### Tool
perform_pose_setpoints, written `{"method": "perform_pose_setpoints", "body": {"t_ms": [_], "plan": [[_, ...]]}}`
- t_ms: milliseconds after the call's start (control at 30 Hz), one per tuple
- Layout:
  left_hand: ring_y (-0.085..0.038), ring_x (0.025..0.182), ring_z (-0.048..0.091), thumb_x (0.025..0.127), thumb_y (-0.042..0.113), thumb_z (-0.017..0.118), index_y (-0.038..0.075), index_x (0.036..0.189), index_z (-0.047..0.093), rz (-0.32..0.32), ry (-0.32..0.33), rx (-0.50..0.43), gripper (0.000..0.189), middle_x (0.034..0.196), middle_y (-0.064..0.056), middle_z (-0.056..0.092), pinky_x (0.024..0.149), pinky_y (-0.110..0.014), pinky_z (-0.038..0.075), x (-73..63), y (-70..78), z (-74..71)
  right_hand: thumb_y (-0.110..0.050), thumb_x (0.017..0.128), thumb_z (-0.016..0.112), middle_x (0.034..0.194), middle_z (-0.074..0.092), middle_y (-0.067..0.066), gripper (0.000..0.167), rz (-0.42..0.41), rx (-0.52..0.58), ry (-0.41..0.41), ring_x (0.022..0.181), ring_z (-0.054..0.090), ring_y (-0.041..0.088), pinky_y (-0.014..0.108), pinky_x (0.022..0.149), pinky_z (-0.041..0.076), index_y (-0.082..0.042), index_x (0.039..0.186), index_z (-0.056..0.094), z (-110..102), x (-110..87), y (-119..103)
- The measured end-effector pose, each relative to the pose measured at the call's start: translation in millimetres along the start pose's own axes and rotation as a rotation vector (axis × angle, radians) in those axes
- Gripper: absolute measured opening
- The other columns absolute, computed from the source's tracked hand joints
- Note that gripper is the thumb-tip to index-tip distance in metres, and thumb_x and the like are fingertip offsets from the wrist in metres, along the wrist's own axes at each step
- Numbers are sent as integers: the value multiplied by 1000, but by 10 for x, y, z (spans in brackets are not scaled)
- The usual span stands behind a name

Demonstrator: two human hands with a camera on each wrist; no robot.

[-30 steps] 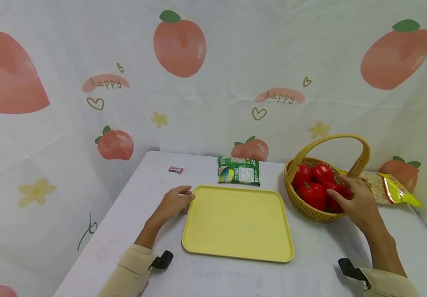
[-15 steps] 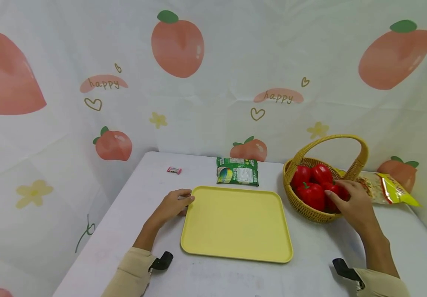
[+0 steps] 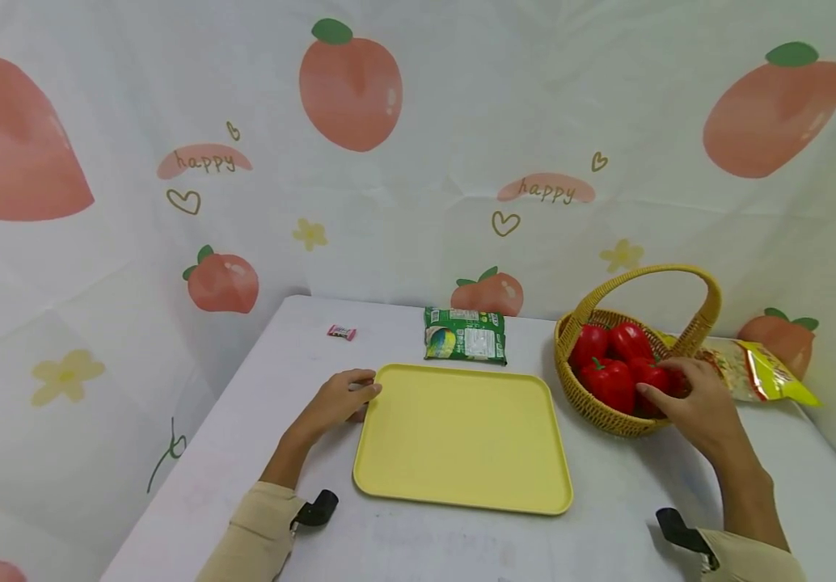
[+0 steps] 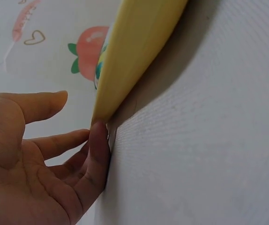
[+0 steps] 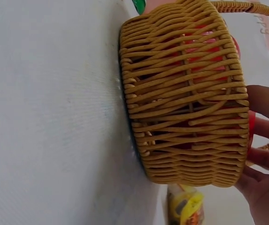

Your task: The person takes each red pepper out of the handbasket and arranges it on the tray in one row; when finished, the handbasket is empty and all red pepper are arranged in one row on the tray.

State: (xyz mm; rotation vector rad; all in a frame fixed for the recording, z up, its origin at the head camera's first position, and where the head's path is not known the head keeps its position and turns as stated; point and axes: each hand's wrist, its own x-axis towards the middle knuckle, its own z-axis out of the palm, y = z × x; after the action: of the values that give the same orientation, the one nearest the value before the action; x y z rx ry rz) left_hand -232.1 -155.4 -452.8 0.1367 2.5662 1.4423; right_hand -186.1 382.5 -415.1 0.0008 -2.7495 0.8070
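Observation:
My right hand (image 3: 698,404) is at the right side of a wicker basket (image 3: 610,420), its fingers curled down at a red bell pepper (image 3: 648,377) inside. In the right wrist view, the thumb lies at the basket rim, and the fingertips are partly hidden behind it. Several glossy red bell peppers lie together in the basket, one with a green stem showing. My left hand (image 3: 334,400) rests at the upper left corner of a yellow tray (image 3: 462,436). In the left wrist view, its fingertips touch the tray's edge while the thumb stands apart.
Behind the tray lies a green snack packet (image 3: 465,335), and a small pink wrapped candy (image 3: 341,332) is at the back left. A yellow and clear food bag (image 3: 760,370) lies right of the basket. The basket's arched handle (image 3: 651,271) stands up.
My right hand has shifted slightly left within the basket, and the pepper at its fingers sits a little further left. The left hand and the tray stay put.

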Motion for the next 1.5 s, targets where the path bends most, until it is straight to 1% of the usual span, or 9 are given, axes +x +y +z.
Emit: {"method": "perform_pose_setpoints", "body": {"t_ms": [633,800,867,933,1000,1100,1200,1267,1500], "plan": [[-22,111,68,106,30,65,0,149,58,-15,4,-1,52,144,-17,63,78,-30,63,24,4,8,-41,99,73,136,54,40,64,37,-66,-54,123,47,61,81,95,44,7,138,57,-75,-2,-1],[-28,123,64,106,30,65,1,148,58,-6,10,26,52,143,-16,64,89,-38,61,25,8,12,-46,100,70,141,51,41,68,95,-23,-50,124,46,62,80,91,47,4,143,55,-152,-20,-14],[-31,129,62,105,28,65,2,148,59,5,17,46,51,140,-15,66,94,-42,60,29,7,8,-46,100,70,141,52,42,67,104,-6,-30,124,48,62,77,89,51,3,144,55,-191,-32,-33],[-32,131,62,104,25,67,3,147,60,13,24,53,49,137,-15,67,94,-42,59,34,4,3,-45,99,72,140,54,41,66,95,5,7,121,52,61,55,84,61,1,143,57,-232,-44,-59],[-31,126,65,102,20,68,3,146,61,18,23,37,49,135,-16,68,88,-39,61,39,3,-2,-41,97,75,138,58,36,63,72,35,47,117,61,44,27,81,60,0,142,58,-273,-58,-88],[-25,111,70,98,13,69,2,146,62,11,11,-13,50,133,-17,68,73,-32,63,47,-3,-7,-30,95,80,131,65,7,58,9,110,108,107,63,5,-1,72,41,1,139,60,-334,-81,-136],[-20,100,70,94,7,69,2,146,61,3,0,-54,52,135,-18,66,69,-29,63,59,-9,-9,-19,93,82,122,56,-21,54,-61,189,143,98,50,-17,-5,78,41,3,137,60,-385,-101,-210],[-19,98,69,93,5,68,2,147,60,6,-5,-65,55,136,-18,65,69,-29,63,66,-9,-11,-16,94,81,120,51,-29,54,-83,215,144,101,51,-17,-5,80,42,3,139,59,-411,-108,-264],[-26,110,69,94,5,68,1,149,58,15,5,6,55,134,-18,66,77,-32,61,56,5,-33,-14,93,82,132,55,-20,57,-93,256,121,106,54,-19,-2,83,45,-9,146,61,-389,-115,-449]]}}
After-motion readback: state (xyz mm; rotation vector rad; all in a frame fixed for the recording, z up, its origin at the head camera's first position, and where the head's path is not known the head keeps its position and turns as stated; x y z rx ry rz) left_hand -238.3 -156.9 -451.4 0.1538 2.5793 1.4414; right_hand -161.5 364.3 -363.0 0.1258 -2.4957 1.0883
